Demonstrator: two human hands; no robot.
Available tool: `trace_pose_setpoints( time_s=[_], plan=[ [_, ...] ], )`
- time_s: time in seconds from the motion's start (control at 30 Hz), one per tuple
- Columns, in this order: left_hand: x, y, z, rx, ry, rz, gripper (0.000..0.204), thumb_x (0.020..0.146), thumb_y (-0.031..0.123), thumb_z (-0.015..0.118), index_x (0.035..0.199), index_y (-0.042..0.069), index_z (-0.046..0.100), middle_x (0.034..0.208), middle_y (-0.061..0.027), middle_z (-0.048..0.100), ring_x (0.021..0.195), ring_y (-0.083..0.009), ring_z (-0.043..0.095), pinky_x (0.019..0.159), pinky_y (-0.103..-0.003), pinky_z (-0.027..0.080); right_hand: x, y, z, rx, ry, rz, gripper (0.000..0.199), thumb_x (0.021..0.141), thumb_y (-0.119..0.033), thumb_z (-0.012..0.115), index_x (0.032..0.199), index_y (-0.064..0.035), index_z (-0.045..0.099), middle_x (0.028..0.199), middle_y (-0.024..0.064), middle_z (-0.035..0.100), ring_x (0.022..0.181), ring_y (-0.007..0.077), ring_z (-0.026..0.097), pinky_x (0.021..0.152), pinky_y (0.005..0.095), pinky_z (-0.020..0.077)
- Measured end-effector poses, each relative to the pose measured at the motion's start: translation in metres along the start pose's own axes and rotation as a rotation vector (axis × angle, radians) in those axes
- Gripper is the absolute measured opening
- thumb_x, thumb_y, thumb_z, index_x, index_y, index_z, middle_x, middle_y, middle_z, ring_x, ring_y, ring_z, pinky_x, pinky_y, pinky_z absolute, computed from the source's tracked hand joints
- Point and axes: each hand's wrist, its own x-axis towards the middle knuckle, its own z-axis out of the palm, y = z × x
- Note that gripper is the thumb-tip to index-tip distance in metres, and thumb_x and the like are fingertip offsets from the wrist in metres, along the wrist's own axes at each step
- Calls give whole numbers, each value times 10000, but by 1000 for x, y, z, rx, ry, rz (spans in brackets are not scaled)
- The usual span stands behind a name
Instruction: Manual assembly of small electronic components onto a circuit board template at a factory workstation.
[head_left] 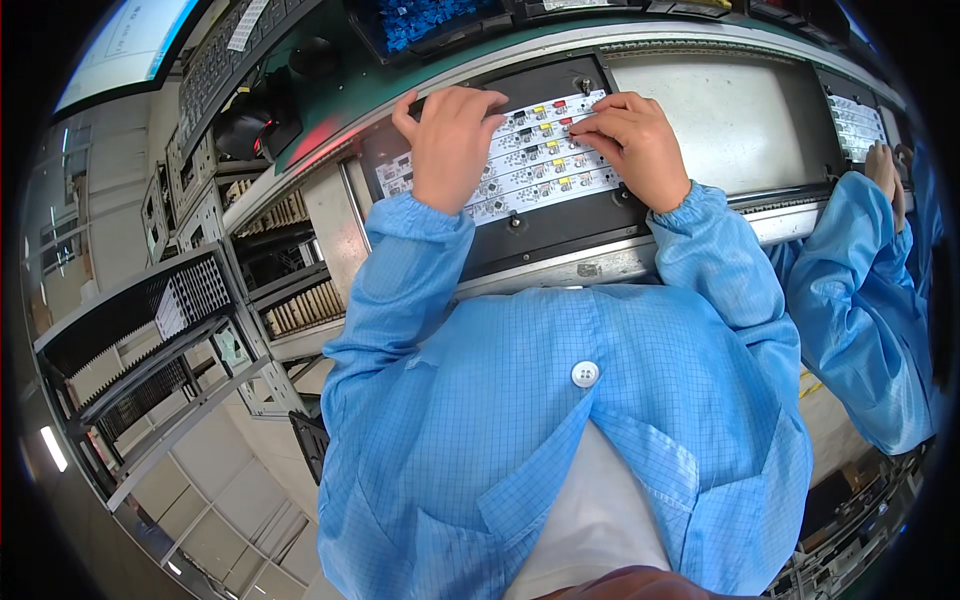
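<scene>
My left hand [452, 145] rests over the left part of a white circuit board panel [555, 195], its fingers bent but apart, with nothing visible in them. The panel is divided into several long strips carrying small black, yellow and red parts. It lies in a black carrier tray [545, 235]. Over the panel's right part, my right hand [640, 145] has its fingertips drawn together beside a red part [566, 121] on the second strip from the top. Whatever those fingertips hold is hidden.
The tray sits on a metal conveyor rail [590, 268]. Beyond it stands a black bin of small blue parts [410, 25]. A keyboard [225, 70] and a handheld scanner [250, 128] are at left, above a slotted rack [150, 340]. A co-worker's blue sleeve [850, 270] reaches toward another board at right.
</scene>
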Motion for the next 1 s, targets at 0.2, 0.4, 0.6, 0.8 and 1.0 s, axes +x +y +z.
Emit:
trace_pose_setpoints(
  time_s=[0.2, 0.4, 0.6, 0.8, 1.0],
  plan=[
    [-2, 19, -10, -607, -128, -266, 221, 997, 53, 698, 1209, 65, 759, 1118, -91, 749, 1108, -250, 734, 979, -388, 553, 3, -3, -1, -88, -13, -47, 136, 820, -148, 861, 953, -144, 832, 947, -19, 776, 1063, 231, 686, 900, 396, 520],
    [-16, 18, -4, -1193, -279, -546, 262, 1079, 5, 586, 1313, -75, 672, 1254, -150, 720, 1178, -222, 749, 999, -307, 603, 3, -8, -1, -137, -19, -55, 162, 801, -149, 861, 960, -152, 833, 968, -19, 774, 1073, 231, 687, 913, 390, 516],
    [-25, 20, 0, -1290, -325, -538, 239, 1080, 5, 574, 1270, -63, 702, 1248, -143, 691, 1159, -229, 751, 1006, -302, 604, 4, -1, -8, -153, -62, -109, 176, 817, -146, 861, 991, -146, 833, 956, -14, 768, 1101, 239, 690, 929, 397, 513],
    [-33, 25, -9, -728, -240, -334, 165, 1004, 36, 684, 1116, 52, 805, 1043, -102, 718, 982, -233, 748, 839, -359, 562, 0, -5, -46, -74, -185, 34, 195, 805, -177, 891, 953, -114, 780, 927, 4, 745, 1046, 265, 654, 931, 435, 500],
    [-40, 38, -5, -239, -61, -51, 82, 953, 132, 757, 998, 143, 825, 952, 5, 743, 855, -228, 656, 858, -415, 376, -11, -9, -44, -157, -212, -7, 152, 847, -183, 863, 940, -129, 756, 932, 30, 743, 1029, 257, 670, 922, 424, 513]
  ],
)
